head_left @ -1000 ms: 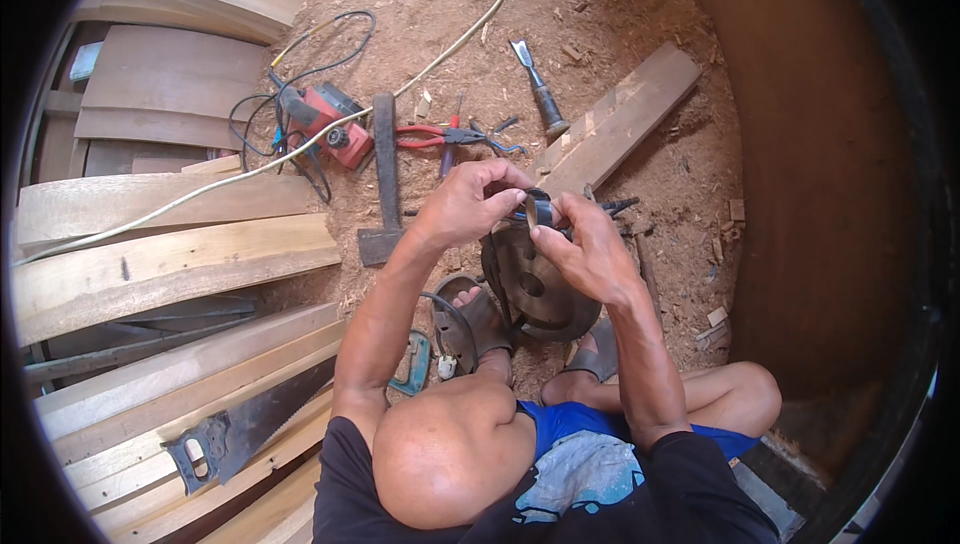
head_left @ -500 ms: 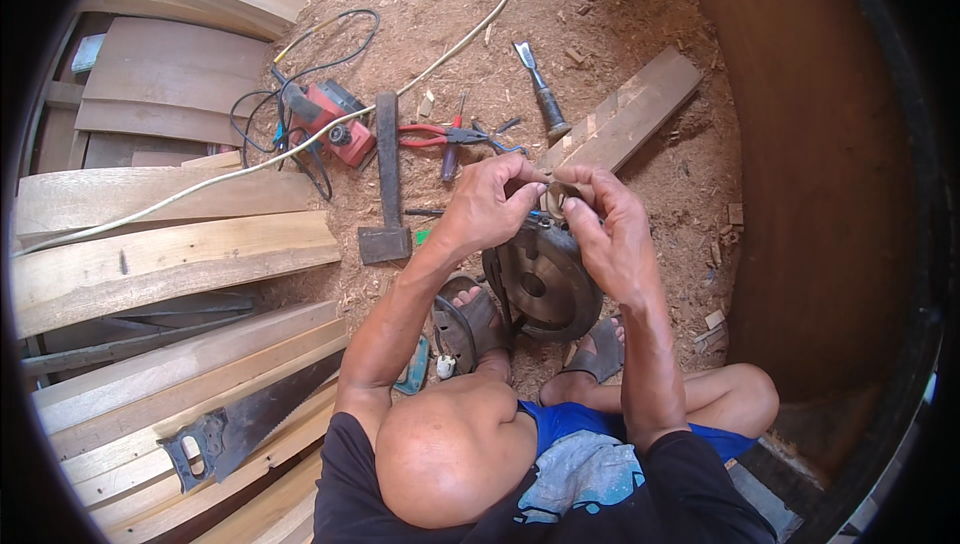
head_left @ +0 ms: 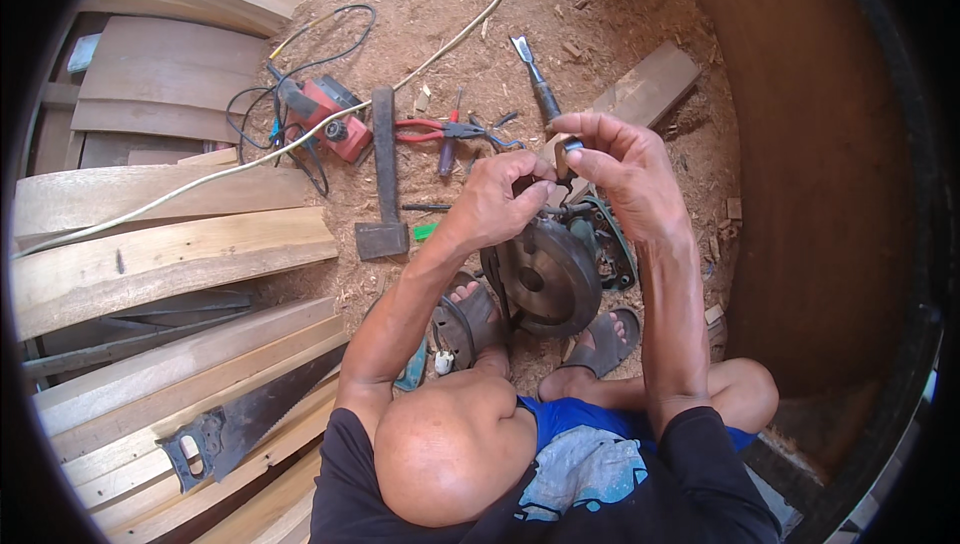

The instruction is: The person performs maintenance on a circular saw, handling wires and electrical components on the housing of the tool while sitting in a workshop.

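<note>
My right hand [head_left: 620, 176] is raised, with thumb and fingers closed on a small dark ring that looks like a roll of tape [head_left: 572, 145]. A dark strip runs down from the roll towards my left hand [head_left: 500, 196]. That hand's thumb and fingers are pinched together; what they hold is hidden. Just below both hands, a circular saw [head_left: 545, 279] with a round dark guard and a green body stands between my sandalled feet.
Left of the saw lie a hammer [head_left: 385, 159], red-handled pliers [head_left: 425, 131], a screwdriver [head_left: 447, 151] and a red power tool [head_left: 328, 116]. Beyond are a chisel [head_left: 538, 82] and a board [head_left: 650, 86]. A handsaw [head_left: 235, 429] rests on stacked planks [head_left: 170, 259]. A brown panel [head_left: 810, 164] rises at right.
My right hand has moved up and right with the roll, opening a gap from my left hand with the dark strip between. The left hand stays nearly in place. More of the saw's green body shows.
</note>
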Available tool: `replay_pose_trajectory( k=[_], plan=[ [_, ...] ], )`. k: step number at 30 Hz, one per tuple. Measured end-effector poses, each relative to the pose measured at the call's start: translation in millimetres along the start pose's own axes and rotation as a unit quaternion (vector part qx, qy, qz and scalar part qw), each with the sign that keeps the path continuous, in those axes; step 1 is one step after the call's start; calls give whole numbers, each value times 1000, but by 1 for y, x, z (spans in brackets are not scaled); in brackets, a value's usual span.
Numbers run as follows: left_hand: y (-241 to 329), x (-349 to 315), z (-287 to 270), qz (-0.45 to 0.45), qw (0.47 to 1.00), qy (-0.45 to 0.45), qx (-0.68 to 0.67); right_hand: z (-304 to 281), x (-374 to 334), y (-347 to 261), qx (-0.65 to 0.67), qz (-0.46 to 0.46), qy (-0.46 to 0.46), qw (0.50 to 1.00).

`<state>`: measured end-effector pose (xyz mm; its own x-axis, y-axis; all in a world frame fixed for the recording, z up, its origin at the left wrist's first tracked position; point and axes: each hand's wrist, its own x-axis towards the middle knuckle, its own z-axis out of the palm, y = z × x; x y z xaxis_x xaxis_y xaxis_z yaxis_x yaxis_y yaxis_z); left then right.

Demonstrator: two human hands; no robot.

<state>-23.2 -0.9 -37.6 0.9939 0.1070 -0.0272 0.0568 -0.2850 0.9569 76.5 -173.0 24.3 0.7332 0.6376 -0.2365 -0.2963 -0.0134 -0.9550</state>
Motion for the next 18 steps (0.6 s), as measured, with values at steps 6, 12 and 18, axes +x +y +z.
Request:
replay_pose_trajectory(
  k=[6, 12, 18],
  plan=[
    [-5, -1, 9, -72, 995, 9, -75, -7, 21, 7, -46, -14, -39, 998],
    [-20, 2, 25, -72, 980, 35, -180, -6, 38, 18, -52, -27, -40, 997],
    [-37, 2, 27, -131, 902, 67, -407, -3, 24, 11, -332, -38, 136, 933]
  ],
)
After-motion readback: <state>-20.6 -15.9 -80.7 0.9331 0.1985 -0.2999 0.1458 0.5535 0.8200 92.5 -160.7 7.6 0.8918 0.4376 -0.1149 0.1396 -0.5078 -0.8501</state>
